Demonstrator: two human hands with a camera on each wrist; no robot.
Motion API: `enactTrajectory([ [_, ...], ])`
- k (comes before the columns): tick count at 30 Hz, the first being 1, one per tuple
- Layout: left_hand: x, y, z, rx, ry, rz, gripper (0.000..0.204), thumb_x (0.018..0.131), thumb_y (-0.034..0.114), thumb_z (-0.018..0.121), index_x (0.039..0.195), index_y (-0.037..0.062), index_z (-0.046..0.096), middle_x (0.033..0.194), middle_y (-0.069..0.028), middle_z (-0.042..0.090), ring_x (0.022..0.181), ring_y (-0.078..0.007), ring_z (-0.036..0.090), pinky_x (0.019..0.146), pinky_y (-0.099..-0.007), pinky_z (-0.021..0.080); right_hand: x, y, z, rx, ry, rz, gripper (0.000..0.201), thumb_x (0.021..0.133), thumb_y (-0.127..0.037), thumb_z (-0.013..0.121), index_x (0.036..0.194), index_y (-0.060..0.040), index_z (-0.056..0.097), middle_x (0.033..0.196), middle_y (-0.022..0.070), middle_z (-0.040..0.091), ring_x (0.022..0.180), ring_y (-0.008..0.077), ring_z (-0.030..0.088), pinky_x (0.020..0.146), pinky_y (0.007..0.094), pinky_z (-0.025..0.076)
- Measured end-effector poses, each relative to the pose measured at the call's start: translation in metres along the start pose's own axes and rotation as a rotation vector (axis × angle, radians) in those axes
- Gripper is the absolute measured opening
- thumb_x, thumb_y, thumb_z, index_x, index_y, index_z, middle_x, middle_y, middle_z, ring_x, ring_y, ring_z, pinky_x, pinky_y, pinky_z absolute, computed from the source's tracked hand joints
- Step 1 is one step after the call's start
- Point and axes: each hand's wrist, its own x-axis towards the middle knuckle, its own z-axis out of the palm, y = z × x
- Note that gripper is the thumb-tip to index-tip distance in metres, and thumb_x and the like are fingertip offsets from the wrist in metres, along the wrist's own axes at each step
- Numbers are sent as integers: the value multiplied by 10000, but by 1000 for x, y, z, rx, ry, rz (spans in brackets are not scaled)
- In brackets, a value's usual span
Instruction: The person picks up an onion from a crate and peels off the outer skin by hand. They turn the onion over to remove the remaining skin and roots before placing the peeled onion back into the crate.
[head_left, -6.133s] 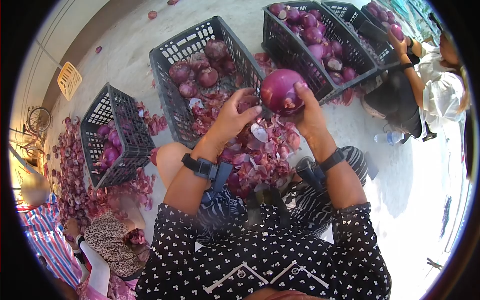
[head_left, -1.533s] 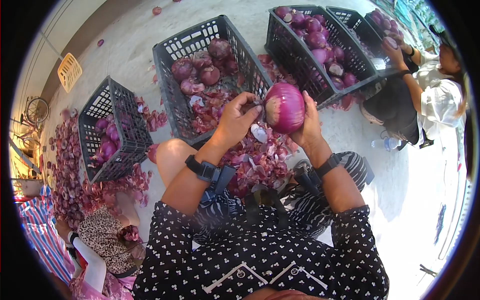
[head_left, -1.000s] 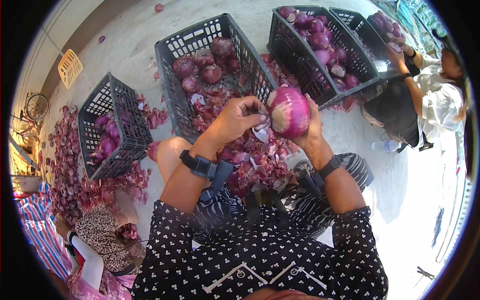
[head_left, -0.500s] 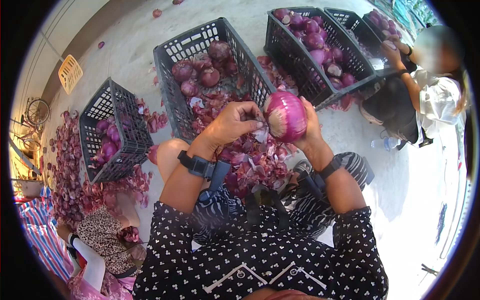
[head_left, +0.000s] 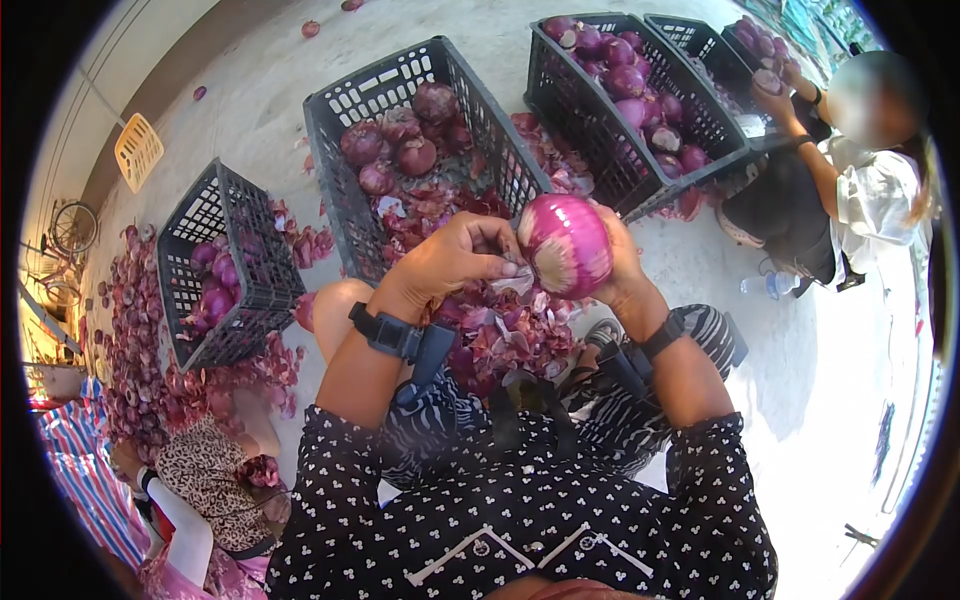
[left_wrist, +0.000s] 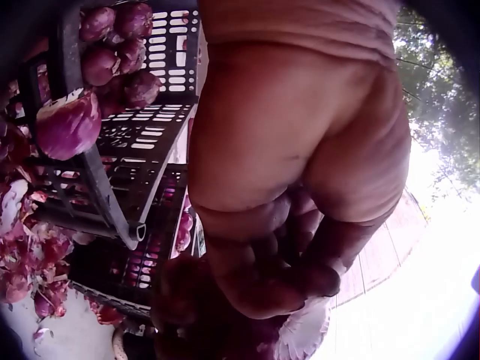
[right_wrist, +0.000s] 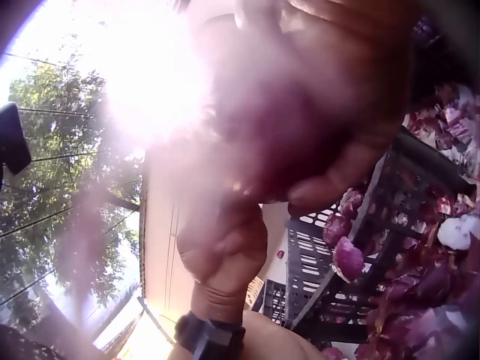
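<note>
In the head view, my right hand [head_left: 628,262] holds a large purple onion [head_left: 567,247] from its right side, its pale-streaked patch turned up and left. My left hand [head_left: 452,256] is close by the onion's left side. Its thumb and fingertips pinch a pale piece of onion skin [left_wrist: 306,331], clearest in the left wrist view. Below both hands lies a heap of shed skins [head_left: 512,338] between the knees. A black crate [head_left: 497,130] with several onions and loose skins stands just beyond the left hand. Glare washes out part of the right wrist view.
A smaller crate [head_left: 265,300] with onions stands at the left, beside many loose onions [head_left: 135,345] on the floor. Another crate [head_left: 600,135] full of onions is at the back right. One person [head_left: 880,190] sits at the right near a water bottle [head_left: 768,285]; another is at lower left.
Over these seconds the onion has turned in the right hand, bringing its pale-streaked patch into view. Both hands have moved slightly lower, and the left hand's fingertips have come together on a bit of skin.
</note>
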Motion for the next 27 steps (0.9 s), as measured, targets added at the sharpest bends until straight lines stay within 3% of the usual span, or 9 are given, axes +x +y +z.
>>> enactTrajectory([
  [6, -4, 4, 9, -193, -37, -10, 130, 775, 81, 692, 812, 6, 593, 815, -21, 600, 738, -88, 542, 684, -222, 430, 5, -3, 5, -27, -8, 21, 435, 963, -329, 320, 1143, -1, 542, 1063, 152, 631, 956, 261, 630, 903, 410, 487],
  [8, -4, 1, 10, -239, -3, -53, 162, 788, 125, 691, 777, 1, 587, 809, -40, 587, 730, -116, 533, 676, -232, 419, 9, -1, 9, -53, 251, -130, 445, 950, -359, 336, 1148, -19, 544, 1073, 147, 624, 961, 265, 628, 891, 435, 490],
  [10, 3, -6, 3, 83, -84, -111, 201, 841, 150, 636, 747, -21, 586, 816, -64, 590, 755, -125, 526, 704, -255, 413, 13, -8, 9, 14, 290, -82, 449, 931, -374, 357, 1156, -32, 541, 1089, 140, 617, 983, 279, 617, 885, 463, 489],
  [12, 7, -13, 0, 195, -116, -84, 251, 884, 167, 576, 727, -28, 590, 891, -87, 593, 817, -136, 513, 744, -273, 404, 15, -13, 9, 85, 247, -173, 454, 918, -378, 355, 1163, -44, 542, 1098, 131, 617, 1010, 296, 602, 894, 487, 477],
  [14, 9, -15, 2, 544, 32, -67, 210, 879, 168, 581, 794, -22, 610, 986, -89, 578, 901, -149, 512, 819, -279, 404, 11, -17, 13, 85, 242, -183, 465, 909, -387, 347, 1174, -59, 542, 1112, 122, 614, 1031, 302, 591, 916, 502, 459],
  [15, 9, -15, 1, 694, 33, 33, 170, 864, 132, 601, 972, 1, 606, 1082, -76, 563, 1000, -163, 520, 874, -290, 417, 7, -17, 17, 86, 241, -186, 467, 907, -389, 345, 1177, -65, 545, 1118, 123, 611, 1032, 302, 590, 919, 503, 457],
  [19, 13, -21, 11, 414, 252, -30, 295, 855, 65, 599, 1137, 10, 537, 1115, -61, 560, 1054, -155, 529, 896, -293, 430, 10, -15, 12, 114, 234, -213, 469, 906, -387, 344, 1177, -62, 546, 1128, 126, 606, 1034, 295, 588, 918, 496, 458],
  [21, 17, -20, 13, 263, 306, 124, 400, 862, 55, 587, 1234, 4, 449, 1084, -78, 567, 983, -152, 567, 847, -298, 468, 10, -13, 10, 82, 214, -193, 469, 907, -388, 347, 1174, -58, 545, 1127, 126, 606, 1036, 292, 588, 915, 490, 462],
  [27, 18, -22, 13, 226, 381, 174, 239, 883, 49, 572, 1113, -4, 528, 1014, -31, 591, 925, -100, 569, 835, -250, 453, 9, -3, 17, 49, 277, -88, 466, 918, -400, 358, 1170, -53, 541, 1116, 119, 612, 1009, 272, 607, 884, 459, 488],
])
